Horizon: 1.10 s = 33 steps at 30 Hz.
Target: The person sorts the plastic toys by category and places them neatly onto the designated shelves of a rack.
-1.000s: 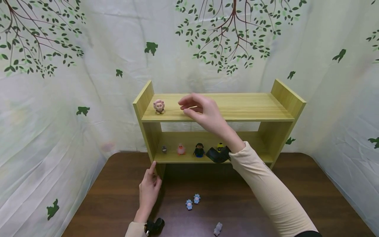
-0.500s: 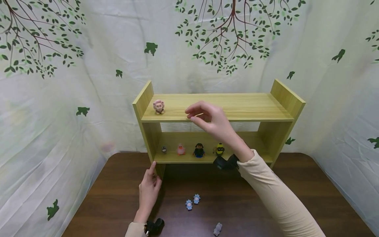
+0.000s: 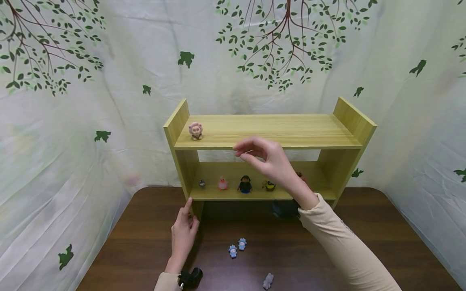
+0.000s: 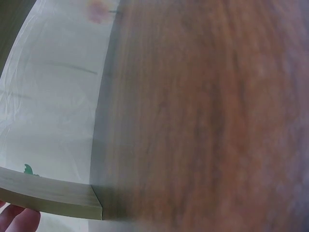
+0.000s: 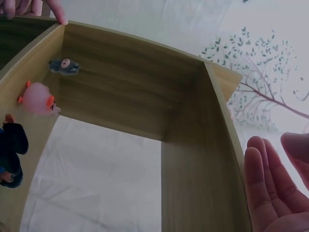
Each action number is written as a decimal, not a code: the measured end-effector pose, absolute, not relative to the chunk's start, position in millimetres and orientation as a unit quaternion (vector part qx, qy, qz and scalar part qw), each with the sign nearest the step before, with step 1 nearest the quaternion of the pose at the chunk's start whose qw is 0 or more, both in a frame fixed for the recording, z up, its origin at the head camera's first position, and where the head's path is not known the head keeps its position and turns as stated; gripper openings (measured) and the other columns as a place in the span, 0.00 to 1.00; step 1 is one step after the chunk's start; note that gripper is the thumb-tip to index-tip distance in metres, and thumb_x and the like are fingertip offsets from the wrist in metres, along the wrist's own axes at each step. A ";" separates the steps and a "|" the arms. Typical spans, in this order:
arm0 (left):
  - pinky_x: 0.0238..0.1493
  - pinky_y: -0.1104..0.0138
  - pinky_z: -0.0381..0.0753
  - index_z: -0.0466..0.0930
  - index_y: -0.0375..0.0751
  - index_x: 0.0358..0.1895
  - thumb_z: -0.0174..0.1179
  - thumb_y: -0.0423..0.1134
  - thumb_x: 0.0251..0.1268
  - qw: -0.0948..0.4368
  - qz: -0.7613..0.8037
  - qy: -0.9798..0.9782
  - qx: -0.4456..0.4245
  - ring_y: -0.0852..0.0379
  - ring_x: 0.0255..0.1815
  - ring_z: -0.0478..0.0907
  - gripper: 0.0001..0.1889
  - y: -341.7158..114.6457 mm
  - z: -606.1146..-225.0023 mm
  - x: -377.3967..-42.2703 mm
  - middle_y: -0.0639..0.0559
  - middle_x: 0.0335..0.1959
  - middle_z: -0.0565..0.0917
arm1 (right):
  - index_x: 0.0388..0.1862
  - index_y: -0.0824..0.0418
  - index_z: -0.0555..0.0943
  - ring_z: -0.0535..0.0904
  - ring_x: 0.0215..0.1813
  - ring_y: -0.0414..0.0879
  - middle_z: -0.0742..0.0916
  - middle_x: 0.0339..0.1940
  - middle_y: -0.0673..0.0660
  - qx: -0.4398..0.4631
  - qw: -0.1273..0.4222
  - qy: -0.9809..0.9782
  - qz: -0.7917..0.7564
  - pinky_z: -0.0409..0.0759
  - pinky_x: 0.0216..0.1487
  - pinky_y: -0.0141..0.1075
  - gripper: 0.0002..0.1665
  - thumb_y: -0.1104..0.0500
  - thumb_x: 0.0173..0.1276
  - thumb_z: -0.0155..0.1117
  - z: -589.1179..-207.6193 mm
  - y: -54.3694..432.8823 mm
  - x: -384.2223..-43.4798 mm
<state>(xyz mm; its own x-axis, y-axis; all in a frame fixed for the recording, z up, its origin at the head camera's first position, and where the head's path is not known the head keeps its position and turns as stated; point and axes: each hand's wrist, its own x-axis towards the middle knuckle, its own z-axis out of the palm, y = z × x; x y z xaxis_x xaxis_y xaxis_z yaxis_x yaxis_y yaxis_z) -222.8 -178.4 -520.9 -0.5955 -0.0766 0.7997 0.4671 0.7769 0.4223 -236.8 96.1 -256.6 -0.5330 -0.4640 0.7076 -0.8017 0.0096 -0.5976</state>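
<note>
My right hand (image 3: 269, 159) hovers in front of the two-tier wooden shelf (image 3: 276, 126), holding nothing. Its thumb stands apart from the loosely bent fingers (image 5: 270, 181). A pink figurine (image 3: 195, 131) stands at the left of the top tier. My left hand (image 3: 183, 234) touches the shelf's left side panel (image 4: 53, 195) with a straight index finger. On the middle board stand a small grey figurine (image 3: 202, 184), a pink bird figurine (image 5: 37, 99), a dark-clothed figurine (image 3: 245, 185) and a yellow-and-black figurine (image 3: 269, 186). A reddish figurine (image 3: 300, 176) is mostly hidden by my right wrist.
Two blue figurines (image 3: 233, 251) and a grey figurine (image 3: 267, 281) lie on the brown table (image 3: 131, 242) before the shelf. A white cloth (image 3: 138, 121) printed with branches and leaves hangs behind and on both sides.
My right hand has moved down and to the right, away from the pink figurine on the top tier. More of the reddish figurine shows beside the wrist now. The left hand stays put.
</note>
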 end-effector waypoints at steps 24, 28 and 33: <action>0.18 0.68 0.71 0.60 0.52 0.71 0.58 0.16 0.49 0.429 -0.320 -0.837 -0.114 0.62 0.20 0.62 0.44 -177.7 -520.7 -222.8 0.48 0.29 0.70 | 0.47 0.65 0.81 0.81 0.44 0.48 0.85 0.43 0.53 0.450 0.123 -0.709 0.528 0.78 0.46 0.39 0.11 0.70 0.67 0.59 -298.9 101.7 -221.9; 0.18 0.68 0.71 0.60 0.52 0.70 0.59 0.16 0.49 0.432 -0.320 -0.835 -0.115 0.62 0.20 0.62 0.44 -177.8 -520.5 -222.6 0.47 0.29 0.70 | 0.47 0.64 0.81 0.82 0.43 0.48 0.85 0.42 0.52 0.444 0.116 -0.716 0.526 0.79 0.45 0.38 0.11 0.70 0.67 0.59 -310.3 103.0 -220.1; 0.18 0.68 0.72 0.60 0.52 0.71 0.59 0.16 0.49 0.432 -0.320 -0.835 -0.115 0.61 0.20 0.62 0.44 -177.9 -520.9 -222.6 0.47 0.29 0.71 | 0.46 0.66 0.81 0.82 0.42 0.49 0.86 0.40 0.54 0.427 0.099 -0.720 0.538 0.79 0.46 0.39 0.11 0.72 0.65 0.59 -323.6 103.4 -216.9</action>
<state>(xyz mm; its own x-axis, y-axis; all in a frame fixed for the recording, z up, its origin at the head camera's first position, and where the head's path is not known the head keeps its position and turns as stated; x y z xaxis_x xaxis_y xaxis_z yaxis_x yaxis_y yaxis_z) -222.6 -177.9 -520.9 -0.6001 -0.0852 0.7954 0.4684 0.7685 0.4358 -216.9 103.4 -323.6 -0.6163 -0.5079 0.6019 -0.7210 0.0565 -0.6906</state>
